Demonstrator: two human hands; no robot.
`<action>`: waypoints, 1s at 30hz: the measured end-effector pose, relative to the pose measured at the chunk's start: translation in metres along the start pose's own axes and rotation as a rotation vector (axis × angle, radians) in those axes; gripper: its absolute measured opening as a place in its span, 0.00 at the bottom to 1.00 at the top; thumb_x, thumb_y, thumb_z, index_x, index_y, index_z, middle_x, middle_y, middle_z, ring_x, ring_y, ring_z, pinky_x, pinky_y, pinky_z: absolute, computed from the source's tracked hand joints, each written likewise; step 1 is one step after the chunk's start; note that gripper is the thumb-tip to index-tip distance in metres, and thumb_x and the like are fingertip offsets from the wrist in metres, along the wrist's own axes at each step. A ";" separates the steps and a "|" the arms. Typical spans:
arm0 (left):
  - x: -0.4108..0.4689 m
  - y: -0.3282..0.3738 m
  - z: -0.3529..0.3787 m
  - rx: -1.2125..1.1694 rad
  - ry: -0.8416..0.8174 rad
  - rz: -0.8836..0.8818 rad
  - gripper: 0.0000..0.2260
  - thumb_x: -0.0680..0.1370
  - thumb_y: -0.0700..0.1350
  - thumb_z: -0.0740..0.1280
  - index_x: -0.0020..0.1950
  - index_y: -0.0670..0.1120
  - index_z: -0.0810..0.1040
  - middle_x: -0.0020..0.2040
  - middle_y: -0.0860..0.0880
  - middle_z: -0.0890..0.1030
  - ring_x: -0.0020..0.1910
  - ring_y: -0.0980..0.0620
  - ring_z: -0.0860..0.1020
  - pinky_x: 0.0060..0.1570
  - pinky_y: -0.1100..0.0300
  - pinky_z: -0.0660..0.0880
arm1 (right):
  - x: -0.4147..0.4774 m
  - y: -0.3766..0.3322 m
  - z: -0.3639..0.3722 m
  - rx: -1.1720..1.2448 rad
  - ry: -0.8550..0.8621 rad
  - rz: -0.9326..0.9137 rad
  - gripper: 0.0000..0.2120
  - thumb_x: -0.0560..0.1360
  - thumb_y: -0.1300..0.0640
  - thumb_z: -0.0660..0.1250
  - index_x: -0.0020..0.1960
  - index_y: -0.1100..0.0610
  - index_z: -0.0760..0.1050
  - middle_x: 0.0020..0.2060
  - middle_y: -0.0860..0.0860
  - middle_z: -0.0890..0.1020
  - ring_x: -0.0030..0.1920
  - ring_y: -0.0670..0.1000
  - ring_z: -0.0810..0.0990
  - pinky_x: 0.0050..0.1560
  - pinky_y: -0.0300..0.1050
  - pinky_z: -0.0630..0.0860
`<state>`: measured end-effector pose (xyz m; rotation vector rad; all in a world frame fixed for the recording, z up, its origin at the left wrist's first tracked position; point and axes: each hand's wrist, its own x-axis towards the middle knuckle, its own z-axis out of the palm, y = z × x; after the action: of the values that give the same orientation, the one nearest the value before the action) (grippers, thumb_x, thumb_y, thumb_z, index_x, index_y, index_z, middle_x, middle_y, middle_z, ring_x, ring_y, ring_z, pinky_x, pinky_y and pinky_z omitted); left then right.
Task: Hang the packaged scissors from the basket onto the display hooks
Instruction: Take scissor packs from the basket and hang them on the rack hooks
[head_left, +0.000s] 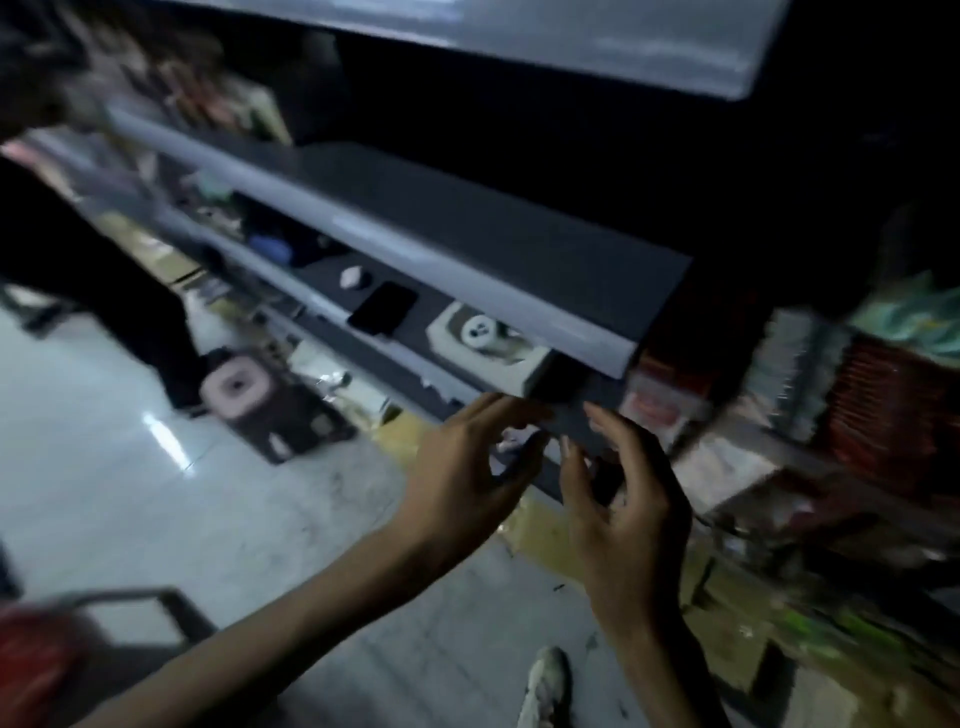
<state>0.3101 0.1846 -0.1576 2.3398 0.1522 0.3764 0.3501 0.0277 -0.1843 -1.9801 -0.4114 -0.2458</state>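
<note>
Both bare arms reach forward and up, close together, toward the right end of the shelf's (405, 358) front edge. The left forearm (270, 629) comes in long and slanted from the lower left corner. The left hand (462, 473) is turned palm toward the right, its fingers (498, 410) stretched out and slightly spread, the thumb curving underneath. The right forearm (660, 660) rises steeply from the bottom edge. The right hand (628, 504) stands upright, palm facing left, fingers (618, 436) loosely bent and the thumb held forward. The two hands face each other, near but apart. Motion blur softens both.
</note>
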 end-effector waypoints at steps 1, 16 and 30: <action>-0.009 -0.015 -0.010 0.048 0.018 -0.054 0.10 0.83 0.49 0.69 0.64 0.53 0.82 0.60 0.57 0.82 0.56 0.58 0.81 0.52 0.55 0.80 | -0.002 -0.003 0.015 0.011 -0.067 0.006 0.21 0.81 0.42 0.63 0.69 0.52 0.77 0.62 0.46 0.81 0.61 0.41 0.78 0.58 0.30 0.71; -0.280 -0.171 -0.172 0.627 0.291 -0.847 0.17 0.78 0.51 0.71 0.66 0.50 0.80 0.60 0.50 0.83 0.52 0.45 0.83 0.45 0.51 0.81 | -0.046 -0.082 0.259 -0.056 -1.041 -0.362 0.36 0.72 0.33 0.69 0.74 0.51 0.72 0.68 0.48 0.77 0.69 0.51 0.75 0.69 0.56 0.74; -0.440 -0.293 -0.300 0.581 0.647 -1.084 0.19 0.79 0.56 0.62 0.65 0.51 0.80 0.58 0.53 0.81 0.52 0.48 0.82 0.50 0.51 0.80 | -0.202 -0.265 0.481 -0.157 -1.373 -0.879 0.32 0.77 0.35 0.68 0.76 0.50 0.70 0.70 0.47 0.76 0.70 0.49 0.74 0.70 0.50 0.72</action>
<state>-0.2009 0.4974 -0.2588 2.1558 1.9316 0.5405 0.0556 0.5299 -0.2405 -1.7115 -2.1657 0.6267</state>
